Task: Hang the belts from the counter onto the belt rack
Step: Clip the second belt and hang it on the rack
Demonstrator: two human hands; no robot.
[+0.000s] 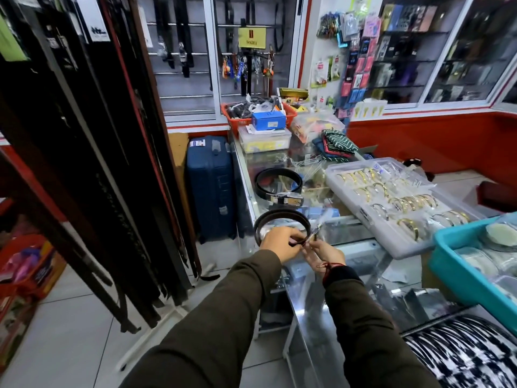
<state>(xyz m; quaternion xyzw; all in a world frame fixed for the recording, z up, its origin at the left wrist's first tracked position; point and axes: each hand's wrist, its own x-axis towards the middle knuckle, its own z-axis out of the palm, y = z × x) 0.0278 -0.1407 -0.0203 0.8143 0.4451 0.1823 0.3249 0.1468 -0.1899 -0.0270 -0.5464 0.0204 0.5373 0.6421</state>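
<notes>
A coiled dark brown belt rests at the near left edge of the glass counter. My left hand grips the belt's strap at the front of the coil. My right hand pinches the same belt's buckle end just to the right. A second coiled black belt with a silver buckle lies farther back on the counter. The belt rack, full of hanging dark belts, stands at the left.
A blue suitcase stands between rack and counter. A white tray of gold bangles and a teal bin fill the counter's right. An orange basket, boxes and folded cloth crowd the far end. Tiled floor lies below.
</notes>
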